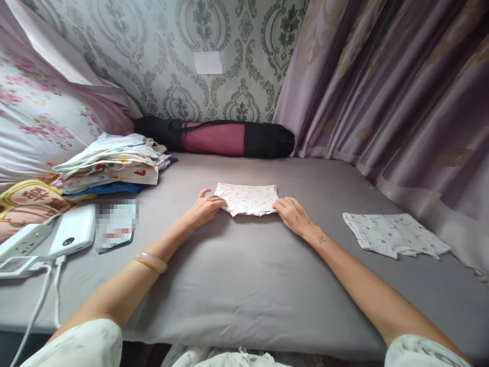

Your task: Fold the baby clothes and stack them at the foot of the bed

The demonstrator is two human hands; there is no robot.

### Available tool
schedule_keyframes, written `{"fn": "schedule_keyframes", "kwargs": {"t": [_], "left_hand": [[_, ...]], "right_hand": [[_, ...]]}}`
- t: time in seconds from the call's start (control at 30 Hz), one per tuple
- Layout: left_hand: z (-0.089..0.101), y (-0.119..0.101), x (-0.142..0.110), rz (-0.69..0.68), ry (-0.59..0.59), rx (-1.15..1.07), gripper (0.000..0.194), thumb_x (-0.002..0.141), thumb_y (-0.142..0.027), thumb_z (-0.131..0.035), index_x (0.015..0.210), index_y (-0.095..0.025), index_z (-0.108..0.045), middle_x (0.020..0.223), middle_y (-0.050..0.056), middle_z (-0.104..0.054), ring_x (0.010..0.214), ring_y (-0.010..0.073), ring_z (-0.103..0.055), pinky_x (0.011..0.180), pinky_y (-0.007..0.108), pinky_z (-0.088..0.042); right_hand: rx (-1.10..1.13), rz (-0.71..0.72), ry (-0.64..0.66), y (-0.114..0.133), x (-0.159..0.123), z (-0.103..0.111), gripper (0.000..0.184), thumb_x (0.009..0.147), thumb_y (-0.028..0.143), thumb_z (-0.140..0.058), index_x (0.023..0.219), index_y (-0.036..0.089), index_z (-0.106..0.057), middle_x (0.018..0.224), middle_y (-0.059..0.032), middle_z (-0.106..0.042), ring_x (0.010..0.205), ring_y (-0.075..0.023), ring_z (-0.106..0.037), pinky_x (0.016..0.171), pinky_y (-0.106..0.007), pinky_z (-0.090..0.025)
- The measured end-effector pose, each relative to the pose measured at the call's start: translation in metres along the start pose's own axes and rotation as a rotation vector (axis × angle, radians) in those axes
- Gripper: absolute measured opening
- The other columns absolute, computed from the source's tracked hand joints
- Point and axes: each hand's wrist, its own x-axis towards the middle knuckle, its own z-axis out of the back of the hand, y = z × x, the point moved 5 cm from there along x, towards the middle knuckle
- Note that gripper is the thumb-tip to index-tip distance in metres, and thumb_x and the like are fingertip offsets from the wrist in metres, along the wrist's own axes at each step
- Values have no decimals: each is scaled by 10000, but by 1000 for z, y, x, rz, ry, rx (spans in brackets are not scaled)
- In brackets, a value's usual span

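Note:
A small pair of white, faintly printed shorts (247, 198) lies spread on the grey bed sheet (237, 285), its waist edge away from me. At its left edge my left hand (208, 208) pinches the fabric, index finger slightly raised. My right hand (294, 214) is closed on the opposite edge, with the fingertips at the leg corner. Part of each side edge is hidden under the fingers. Farther right on the sheet lies a second white pair of shorts (393, 233) with small dark prints.
To the left are a pile of folded clothes (110, 163), a phone (116, 227), a white power bank (73, 229) and a power strip (25, 239) with cables. A black and maroon rolled bag (214, 137) lies along the wall. Purple curtains (367, 76) hang at right.

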Motion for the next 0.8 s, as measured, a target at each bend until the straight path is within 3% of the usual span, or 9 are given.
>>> {"fn": "schedule_keyframes", "kwargs": {"t": [0.17, 0.33, 0.43, 0.53, 0.67, 0.8], "left_hand": [[-4, -4, -6, -2, 28, 26, 406, 904, -105, -333, 1100, -258, -655, 1179, 53, -696, 1106, 186, -615, 1108, 455, -200], [6, -10, -9, 6, 55, 17, 397, 772, -100, -434, 1078, -245, -641, 1124, 53, -691, 1039, 191, -625, 1094, 448, -217], [12, -13, -1, 53, 82, -14, 265, 835, -191, -453, 1010, -233, -647, 958, 30, -710, 913, 176, -637, 1052, 422, -275], [14, -14, 19, 185, 26, 6, 250, 916, -263, -407, 945, -213, -650, 876, 34, -703, 864, 182, -636, 980, 397, -345], [2, -19, 54, 367, -60, 66, 305, 943, -230, -372, 1131, -213, -611, 1168, 86, -673, 1103, 229, -595, 967, 403, -373], [-26, -28, 80, 385, 29, 116, 427, 939, -186, -355, 1348, -186, -476, 1393, 108, -548, 1346, 250, -428, 1100, 449, -288]], "right_hand": [[35, 0, 52, 5, -7, -4, 282, 912, 39, -409, 1012, 170, -638, 1033, -89, -658, 960, -215, -558, 932, -317, -361], [79, -23, 133, 7, -7, 6, 352, 798, -2, -442, 1024, 164, -654, 1070, -93, -658, 1016, -215, -563, 957, -314, -342], [105, -100, 193, 4, 4, 7, 293, 828, 54, -437, 946, 172, -677, 1007, -81, -680, 963, -207, -586, 955, -321, -342], [134, -205, 183, 5, 25, 3, 314, 868, 99, -402, 984, 172, -684, 1049, -88, -689, 1005, -213, -590, 929, -319, -365], [179, -298, 88, 18, 62, -7, 443, 923, 152, -333, 1304, 131, -559, 1377, -117, -558, 1264, -221, -478, 1052, -334, -314], [234, -374, 179, 32, 88, -26, 557, 966, 251, -269, 1495, 93, -342, 1588, -94, -285, 1468, -243, -197, 1185, -443, -116]]}}
